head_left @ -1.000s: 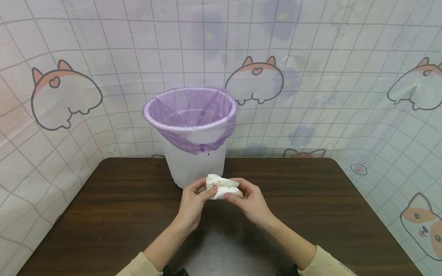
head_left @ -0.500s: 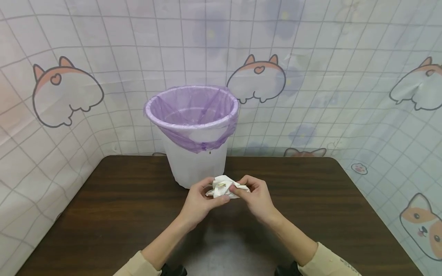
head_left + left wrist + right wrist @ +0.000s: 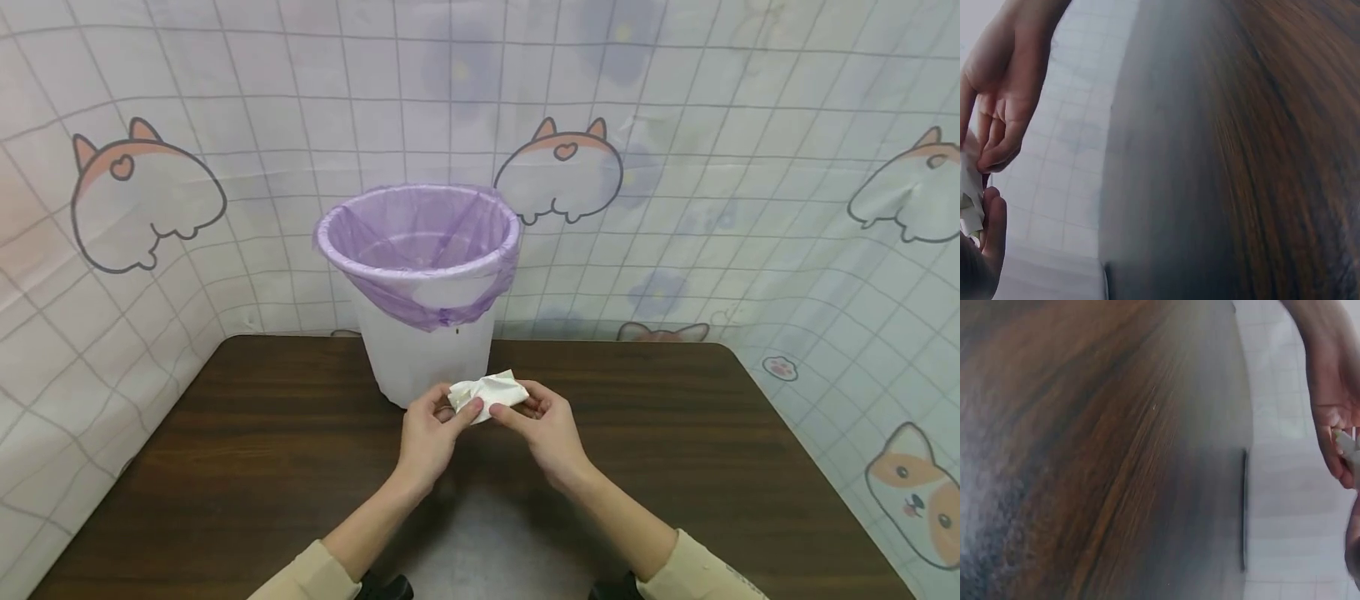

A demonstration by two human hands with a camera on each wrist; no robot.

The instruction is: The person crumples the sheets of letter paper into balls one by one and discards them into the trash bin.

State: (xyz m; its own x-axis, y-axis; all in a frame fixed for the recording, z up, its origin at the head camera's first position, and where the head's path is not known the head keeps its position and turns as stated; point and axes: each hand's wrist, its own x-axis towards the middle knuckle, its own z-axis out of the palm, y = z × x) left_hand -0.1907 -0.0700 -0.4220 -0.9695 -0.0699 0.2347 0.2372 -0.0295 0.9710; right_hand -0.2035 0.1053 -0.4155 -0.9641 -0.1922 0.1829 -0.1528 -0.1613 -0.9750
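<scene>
A crumpled white tissue (image 3: pixel 491 390) is held up in front of the body, over the dark table, in the head view. My left hand (image 3: pixel 429 437) pinches its left side, thumb on the near face. The right hand (image 3: pixel 551 433) grips its right end between thumb and fingers. In the left wrist view the tissue (image 3: pixel 969 187) shows only at the left edge, between both hands. At the right edge of the right wrist view a bit of the tissue (image 3: pixel 1349 445) shows by the fingers. Whatever is folded inside it is hidden.
Just behind the hands stands a white trash bin (image 3: pixel 423 362) with a purple bag (image 3: pixel 431 310) folded over its rim. The dark wooden table (image 3: pixel 225 467) spreads to both sides. A gridded curtain with corgi drawings (image 3: pixel 300 83) closes off the back and sides.
Both hands have turned and folded the tissue over; its crumpled opening with a pale yellowish bit has given way to a smoother white face. The bin has stayed put.
</scene>
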